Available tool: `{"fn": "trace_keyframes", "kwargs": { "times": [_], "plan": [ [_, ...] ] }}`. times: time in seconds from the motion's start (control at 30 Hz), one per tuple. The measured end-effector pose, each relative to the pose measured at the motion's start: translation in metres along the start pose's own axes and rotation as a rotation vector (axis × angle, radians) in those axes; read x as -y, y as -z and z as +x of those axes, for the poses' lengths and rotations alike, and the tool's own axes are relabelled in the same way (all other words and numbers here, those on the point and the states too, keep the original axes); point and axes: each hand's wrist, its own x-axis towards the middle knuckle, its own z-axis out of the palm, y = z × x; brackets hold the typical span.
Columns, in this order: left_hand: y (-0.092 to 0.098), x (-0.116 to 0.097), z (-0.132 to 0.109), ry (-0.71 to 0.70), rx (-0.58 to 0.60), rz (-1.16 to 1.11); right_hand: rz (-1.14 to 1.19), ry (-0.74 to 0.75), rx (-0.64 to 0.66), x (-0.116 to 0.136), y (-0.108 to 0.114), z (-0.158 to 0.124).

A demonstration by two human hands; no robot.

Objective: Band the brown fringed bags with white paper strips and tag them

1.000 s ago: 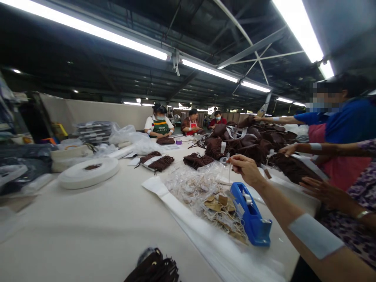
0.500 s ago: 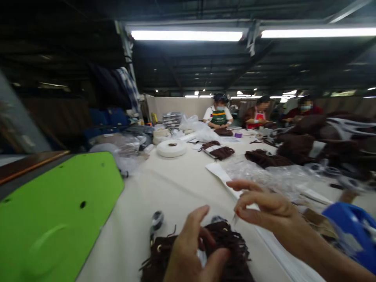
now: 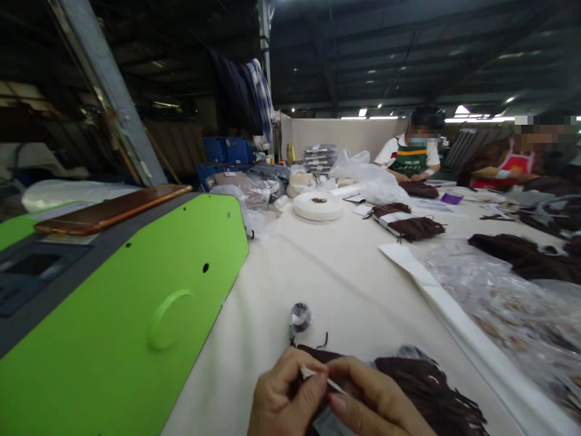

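Low in the view, my left hand [image 3: 282,396] and my right hand [image 3: 374,396] meet, fingertips almost touching. Between them shows a thin white strip [image 3: 334,386]; both hands are closed in a pinch on it. Beneath and beside them lies a dark brown fringed textile piece [image 3: 426,390], its strands spreading to the right. A pale, shiny patch shows below the fingers, mostly covered by my hands. Just beyond my left hand, a small round dark-and-clear object [image 3: 300,317] rests on the white table [image 3: 281,275].
A green machine [image 3: 136,315] fills the left, with a brown-cased phone [image 3: 113,209] on top. Farther back are a white tape roll [image 3: 318,207] and a brown fringed bundle [image 3: 415,227]. Clear plastic bags [image 3: 503,309] cover the right. Co-workers sit across the table.
My right hand, raised apart at the right, has come down to meet my left hand. My left hand has closed from a spread grip. The view has swung left.
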Motion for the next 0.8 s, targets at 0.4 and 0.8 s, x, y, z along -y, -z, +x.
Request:
{"fn": "trace_keyframes", "kwargs": {
  "times": [0.4,0.8],
  "plan": [
    [0.024,0.057,0.07,0.439,0.03,0.357,-0.675,0.002,0.013,-0.008,0.029,0.061],
    [0.015,0.069,0.015,0.043,-0.142,0.542,-0.561,0.042,-0.04,-0.028,0.022,0.079]
  ]
}}
